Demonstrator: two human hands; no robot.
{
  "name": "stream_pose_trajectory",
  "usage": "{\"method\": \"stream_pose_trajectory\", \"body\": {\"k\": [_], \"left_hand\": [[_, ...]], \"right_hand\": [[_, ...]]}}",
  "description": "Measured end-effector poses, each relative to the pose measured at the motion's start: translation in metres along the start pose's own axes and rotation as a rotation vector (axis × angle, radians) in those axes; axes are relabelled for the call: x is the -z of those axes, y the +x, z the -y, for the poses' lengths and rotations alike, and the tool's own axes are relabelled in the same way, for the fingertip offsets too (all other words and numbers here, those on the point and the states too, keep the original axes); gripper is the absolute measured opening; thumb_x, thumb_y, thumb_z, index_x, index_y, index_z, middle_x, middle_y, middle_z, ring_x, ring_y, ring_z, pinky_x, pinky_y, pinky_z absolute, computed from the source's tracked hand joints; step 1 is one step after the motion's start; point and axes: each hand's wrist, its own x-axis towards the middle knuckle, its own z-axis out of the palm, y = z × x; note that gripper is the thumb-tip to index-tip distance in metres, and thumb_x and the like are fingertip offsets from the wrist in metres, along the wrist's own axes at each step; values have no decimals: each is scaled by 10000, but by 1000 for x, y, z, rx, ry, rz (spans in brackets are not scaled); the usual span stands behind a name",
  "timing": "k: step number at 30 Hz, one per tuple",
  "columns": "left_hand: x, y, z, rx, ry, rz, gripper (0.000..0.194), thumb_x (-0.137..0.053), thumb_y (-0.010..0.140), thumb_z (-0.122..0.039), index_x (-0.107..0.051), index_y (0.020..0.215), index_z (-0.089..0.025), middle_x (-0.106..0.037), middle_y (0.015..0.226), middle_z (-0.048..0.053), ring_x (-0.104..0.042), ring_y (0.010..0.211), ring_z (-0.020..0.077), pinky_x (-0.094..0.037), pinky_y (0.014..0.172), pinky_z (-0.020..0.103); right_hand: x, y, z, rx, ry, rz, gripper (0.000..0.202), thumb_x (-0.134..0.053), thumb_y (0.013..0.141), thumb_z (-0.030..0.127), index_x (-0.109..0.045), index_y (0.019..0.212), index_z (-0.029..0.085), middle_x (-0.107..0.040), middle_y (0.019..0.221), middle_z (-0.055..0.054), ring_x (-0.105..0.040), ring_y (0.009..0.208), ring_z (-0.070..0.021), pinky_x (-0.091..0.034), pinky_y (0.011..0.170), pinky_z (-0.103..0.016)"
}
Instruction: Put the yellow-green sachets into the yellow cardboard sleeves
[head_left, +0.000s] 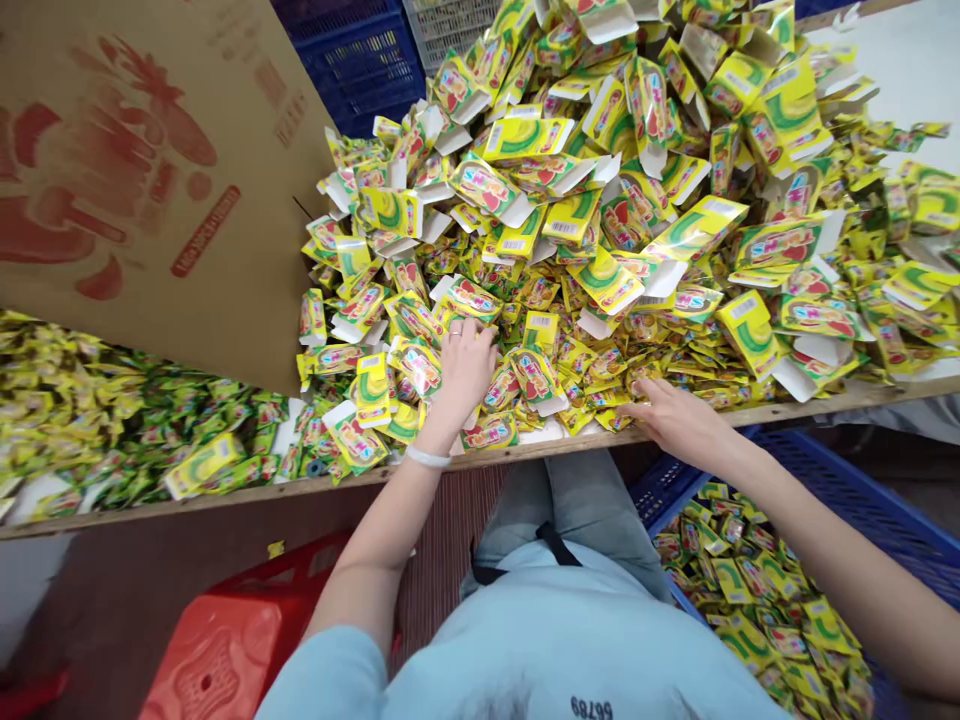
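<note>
My left hand (466, 365), with a ring and a white wristband, reaches into a heap of small yellow and green candy boxes (491, 185). Its fingers curl downward among the boxes, and whatever lies under them is hidden. Just beyond the fingertips is an open-flapped box (471, 298). Close to the table's front edge, my right hand (664, 412) touches a layer of small yellow candy sachets (679, 365), its fingers slightly spread and nothing visibly held. Between the two hands lies a box with red fruit pictures (535, 375).
A large brown carton (247, 200) stands tilted at left, with green sachets (172, 420) before it. Below right, a blue crate (847, 490) holds many packs. A red stool (232, 640) is at lower left. Blue crates (360, 60) stand behind the wooden-edged table (555, 445).
</note>
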Motion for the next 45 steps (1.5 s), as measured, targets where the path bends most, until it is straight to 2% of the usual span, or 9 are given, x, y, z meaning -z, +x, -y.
{"method": "stream_pose_trajectory", "body": {"k": [6, 11, 18, 24, 27, 30, 34, 40, 45], "left_hand": [[-18, 36, -15, 5, 88, -55, 216, -545, 934, -258, -672, 1039, -118, -583, 1226, 223, -502, 1187, 393, -398, 967, 515], [-18, 44, -6, 48, 104, -119, 344, -388, 943, -129, -649, 1165, -163, -592, 1265, 187, -515, 1213, 344, -382, 1009, 488], [-20, 53, -12, -98, 46, -25, 369, -587, 866, -283, -659, 1205, -156, -463, 1472, 210, -394, 1363, 408, -326, 1069, 544], [-23, 70, -3, -64, -127, -178, 207, -550, 918, -284, -727, 940, -179, -566, 1359, 178, -470, 1274, 376, -373, 1031, 523], [-20, 60, 8, -41, -369, -306, 207, -531, 942, -286, -702, 881, -184, -621, 1261, 147, -516, 1200, 309, -398, 1025, 456], [-13, 40, 4, -61, -624, -310, 226, -491, 970, -289, -633, 828, -184, -674, 965, 87, -594, 947, 221, -452, 895, 355], [-2, 12, -18, -3, -805, -290, 341, -481, 989, -386, -503, 704, -201, -476, 614, -26, -449, 596, 141, -359, 600, 264], [-6, 1, -32, -4, -971, -264, 468, -479, 972, -544, -406, 653, -209, -382, 585, -40, -356, 549, 121, -284, 541, 261], [-12, 10, -30, 21, -1139, -219, 565, -484, 905, -704, -387, 641, -214, -337, 583, -48, -310, 535, 112, -273, 516, 261]], "right_hand": [[-6, -1, -15, 89, 126, -137, 276, -466, 991, 192, -727, 1082, 193, -652, 990, -126, -621, 928, -242, -508, 786, -345], [-7, -15, -23, -47, 495, -384, 246, -462, 999, 282, -669, 1107, 206, -701, 1030, -106, -668, 987, -242, -543, 849, -367], [-7, -12, -8, -208, 857, -431, 245, -553, 961, 385, -698, 1052, 209, -715, 870, -56, -623, 652, -160, -499, 568, -266], [-8, -3, 12, -293, 1261, -513, 314, -681, 874, 482, -709, 996, 195, -687, 776, -24, -600, 612, -130, -483, 527, -242], [1, 7, 22, -336, 1535, -576, 365, -727, 824, 532, -675, 947, 193, -631, 633, 15, -551, 500, -111, -387, 395, -208], [17, 31, 34, -307, 1692, -588, 370, -764, 790, 530, -647, 914, 202, -610, 588, 37, -539, 450, -102, -359, 349, -196], [32, 75, 52, -231, 1779, -636, 410, -770, 766, 571, -600, 883, 217, -607, 578, 52, -518, 410, -95, -378, 342, -207], [19, 117, 59, -255, 1687, -806, 474, -757, 739, 639, -539, 868, 238, -601, 636, 50, -535, 462, -103, -421, 401, -230], [10, 119, 47, -259, 1533, -781, 452, -698, 793, 651, -543, 903, 241, -601, 722, 23, -545, 538, -115, -453, 452, -242]]}}
